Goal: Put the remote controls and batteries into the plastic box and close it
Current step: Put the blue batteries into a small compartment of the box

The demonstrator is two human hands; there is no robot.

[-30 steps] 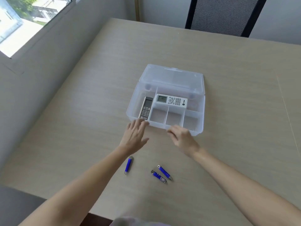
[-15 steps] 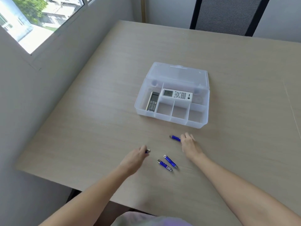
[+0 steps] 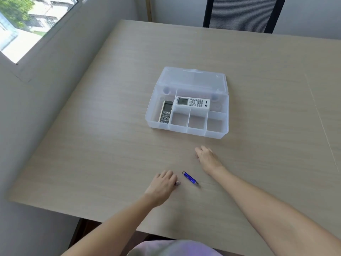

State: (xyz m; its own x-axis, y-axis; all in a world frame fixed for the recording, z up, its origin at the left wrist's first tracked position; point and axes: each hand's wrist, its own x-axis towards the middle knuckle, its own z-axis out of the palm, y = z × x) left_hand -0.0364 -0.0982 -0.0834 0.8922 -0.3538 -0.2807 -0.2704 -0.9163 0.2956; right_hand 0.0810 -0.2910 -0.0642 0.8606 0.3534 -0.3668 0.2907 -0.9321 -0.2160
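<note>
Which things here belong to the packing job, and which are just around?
Job:
plastic box, lid open
grey remote, in the box
white remote, in the box
blue battery, on the table
left hand, over another battery
right hand

Around:
table
chair
window

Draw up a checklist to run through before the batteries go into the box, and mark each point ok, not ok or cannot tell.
1. Plastic box lid open: ok.
2. Both remotes inside, dark remote and white remote: ok.
3. Front compartments free for batteries: ok.
4. Left hand holding a battery: cannot tell; only a small metal end shows at its fingers.
5. Right hand holding a battery: cannot tell; its fingers hide what is under them.
6. All batteries off the table: not ok; a blue battery lies between the hands.
</note>
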